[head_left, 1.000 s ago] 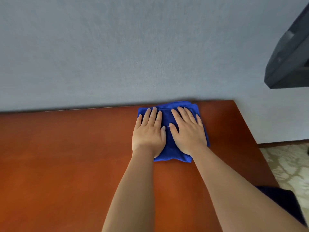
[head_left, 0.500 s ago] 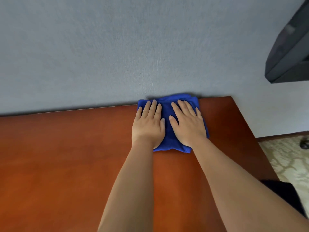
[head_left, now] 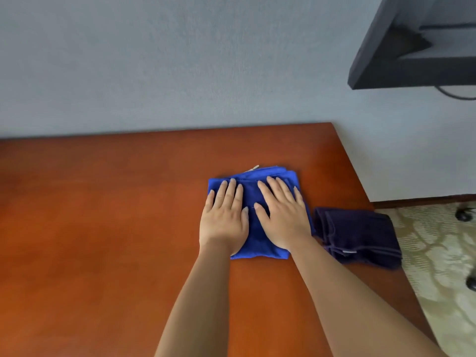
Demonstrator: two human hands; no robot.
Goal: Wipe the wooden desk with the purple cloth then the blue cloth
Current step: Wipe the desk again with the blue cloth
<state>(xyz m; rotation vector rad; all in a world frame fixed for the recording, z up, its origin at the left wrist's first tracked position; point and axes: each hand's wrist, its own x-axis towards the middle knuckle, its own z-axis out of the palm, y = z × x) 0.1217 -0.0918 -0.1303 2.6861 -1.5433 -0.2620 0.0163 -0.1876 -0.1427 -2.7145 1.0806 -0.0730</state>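
The folded blue cloth point(head_left: 253, 210), long axis running away from the person, is pressed flat on the wooden desk point(head_left: 103, 228) by the left hand point(head_left: 224, 217) and right hand point(head_left: 282, 217), fingers straight. The purple cloth point(head_left: 358, 235) lies just beside it at the desk's right edge. A small white tag point(head_left: 253, 168) is seen at the blue cloth's far edge; no writing can be read.

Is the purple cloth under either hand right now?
No, both the left hand and right hand press flat on the blue cloth; the purple cloth lies untouched beside it.

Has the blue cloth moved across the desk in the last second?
Yes. The blue cloth, pressed flat under the left hand and right hand, was up against the wall earlier; now bare wooden desk shows between them, so it slid toward the person.
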